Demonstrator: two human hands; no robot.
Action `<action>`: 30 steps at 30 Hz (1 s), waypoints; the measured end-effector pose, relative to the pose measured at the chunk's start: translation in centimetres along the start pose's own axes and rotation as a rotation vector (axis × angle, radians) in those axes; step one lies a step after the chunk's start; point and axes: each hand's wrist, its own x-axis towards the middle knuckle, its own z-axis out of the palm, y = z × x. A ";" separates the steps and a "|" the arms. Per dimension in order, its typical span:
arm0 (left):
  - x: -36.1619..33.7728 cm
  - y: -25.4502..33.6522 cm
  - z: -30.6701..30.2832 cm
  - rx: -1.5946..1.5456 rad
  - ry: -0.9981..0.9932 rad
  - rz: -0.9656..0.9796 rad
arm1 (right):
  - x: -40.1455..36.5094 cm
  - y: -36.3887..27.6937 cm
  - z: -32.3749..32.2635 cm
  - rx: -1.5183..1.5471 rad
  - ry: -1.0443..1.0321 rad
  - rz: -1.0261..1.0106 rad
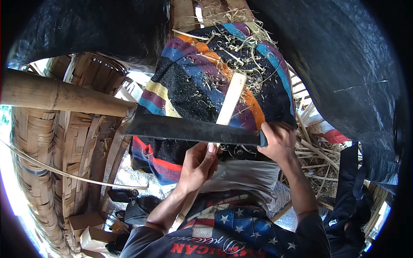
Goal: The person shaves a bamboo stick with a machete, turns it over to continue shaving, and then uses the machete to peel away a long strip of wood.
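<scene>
My right hand (278, 139) is closed round the dark handle of a machete (189, 130). Its long black blade points left across my lap. Between thumb and fingers, my left hand (200, 163) grips the near end of a pale bamboo strip (231, 99). The strip slants away from me and slightly right, passing under the blade, which crosses it just beyond my left thumb. Whether the edge bites into the strip cannot be made out. Beneath both lies a striped cloth (174, 92) spread over my legs, littered with thin curled shavings (254, 79).
A thick bamboo pole (64, 93) comes in from the left, close to the machete's tip. Woven bamboo panels (38, 146) stand on the left. Dark plastic sheeting (344, 60) hangs at right. Cardboard boxes (92, 236) sit lower left, and loose slivers (318, 167) pile up at right.
</scene>
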 end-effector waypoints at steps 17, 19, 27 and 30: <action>2.3 0.3 1.9 -0.033 -0.037 0.051 | 2.9 5.4 -1.6 -0.298 0.304 -0.099; 2.9 0.2 1.8 -0.027 -0.053 0.048 | 2.8 6.2 -1.4 -0.307 0.289 -0.075; 2.7 0.7 0.9 -0.113 -0.095 -0.081 | 3.7 10.2 -2.7 -0.433 0.210 0.016; 2.5 1.0 0.6 -0.081 -0.118 -0.064 | 4.7 11.5 -3.2 -0.420 0.178 0.022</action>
